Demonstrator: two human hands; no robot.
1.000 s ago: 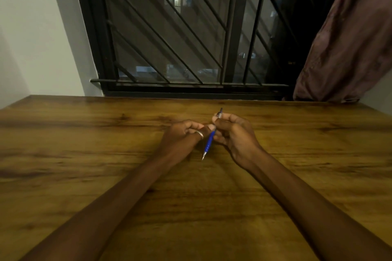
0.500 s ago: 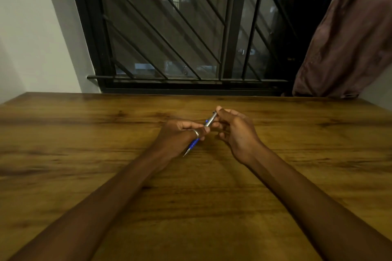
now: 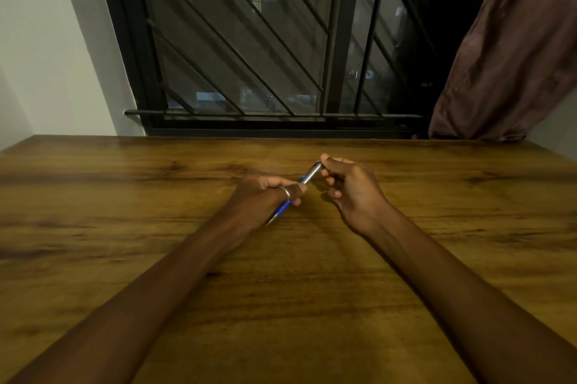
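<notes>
A pen [image 3: 312,175] with a blue lower barrel and a silver upper barrel lies slanted between both hands, tip pointing down-left. My left hand [image 3: 260,198], with a ring on one finger, grips the blue part, fingers curled round it. My right hand [image 3: 351,187] pinches the silver top end between thumb and fingertips. Both hands hover just above the wooden table [image 3: 125,227], near its middle. The pen's middle is hidden by my left fingers.
A barred window [image 3: 249,55] stands behind the table's far edge. A brownish curtain [image 3: 515,55] hangs at the back right, its hem near the table's far right corner. White wall [image 3: 46,55] is at the left.
The pen has swung from nearly upright to slanted, tip to the left. My left hand took hold of the blue barrel and my right hand moved to the silver end, which now shows more.
</notes>
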